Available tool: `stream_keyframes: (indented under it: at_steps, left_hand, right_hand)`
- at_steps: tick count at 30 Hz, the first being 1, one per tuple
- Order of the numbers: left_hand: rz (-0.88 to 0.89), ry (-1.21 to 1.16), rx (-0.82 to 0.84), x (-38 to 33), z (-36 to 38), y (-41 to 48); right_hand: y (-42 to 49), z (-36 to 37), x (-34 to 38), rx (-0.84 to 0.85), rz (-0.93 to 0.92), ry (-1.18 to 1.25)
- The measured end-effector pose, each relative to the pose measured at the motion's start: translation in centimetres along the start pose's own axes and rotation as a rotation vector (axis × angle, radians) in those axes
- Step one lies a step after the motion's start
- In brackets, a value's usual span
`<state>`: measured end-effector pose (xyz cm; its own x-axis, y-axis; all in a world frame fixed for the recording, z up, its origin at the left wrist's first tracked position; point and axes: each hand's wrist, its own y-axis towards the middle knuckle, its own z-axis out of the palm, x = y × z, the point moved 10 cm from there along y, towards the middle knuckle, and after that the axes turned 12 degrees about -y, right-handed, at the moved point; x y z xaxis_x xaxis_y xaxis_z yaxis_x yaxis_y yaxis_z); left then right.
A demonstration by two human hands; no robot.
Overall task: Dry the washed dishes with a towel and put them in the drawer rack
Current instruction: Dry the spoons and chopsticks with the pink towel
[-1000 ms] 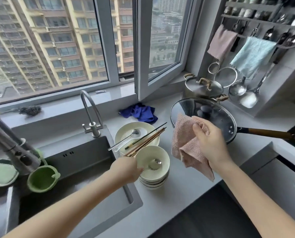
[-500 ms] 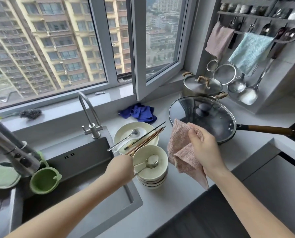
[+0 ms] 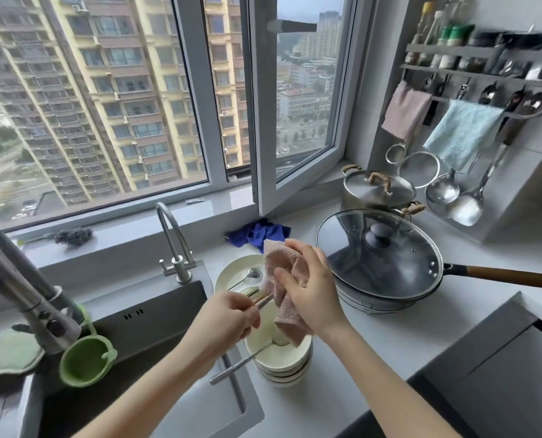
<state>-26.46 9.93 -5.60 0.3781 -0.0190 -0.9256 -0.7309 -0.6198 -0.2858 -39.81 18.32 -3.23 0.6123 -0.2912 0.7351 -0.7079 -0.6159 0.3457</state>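
My left hand [image 3: 228, 320] grips a bundle of chopsticks [image 3: 260, 301] by their near ends, above the stack of cream bowls [image 3: 282, 365]. My right hand [image 3: 310, 289] holds the pink towel [image 3: 282, 279] wrapped around the far part of the chopsticks. A metal spoon [image 3: 241, 363] lies in the top bowl with its handle sticking out toward the sink. Behind the bowls sits a cream plate [image 3: 231, 273] with another spoon [image 3: 247, 278] on it.
A dark sink [image 3: 130, 358] with a tap [image 3: 175, 248] lies left of the bowls. A lidded wok [image 3: 380, 263] with a long handle stands right, a steel pot [image 3: 377, 191] behind it. A blue cloth [image 3: 257, 232] lies by the window. A green cup [image 3: 83, 358] hangs at the sink's left.
My left hand picked the chopsticks up off the plate. My right hand brought the pink towel left and wrapped it around them. The spoon in the top bowl shifted, handle now toward the sink.
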Motion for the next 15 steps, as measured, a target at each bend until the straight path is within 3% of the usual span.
stream_keyframes:
  at_steps: [3,11,13,15]
  left_hand:
    - [-0.015,-0.024,-0.056,1.0,-0.5,-0.8]
    - [-0.017,-0.162,-0.222,2.1,-2.3,-2.7]
    - [0.016,-0.146,-0.279,1.8,-3.3,-3.4]
    - [0.011,-0.175,-0.342,2.5,-4.7,-4.7]
  right_hand:
    - [1.0,0.2,-0.5,-0.063,-0.014,-0.035]
    - [2.4,2.3,3.1,-0.161,-0.357,-0.295]
    - [3.6,1.6,3.2,-0.21,-0.263,-0.27]
    - [5.9,-0.4,-0.2,-0.267,0.056,-0.148]
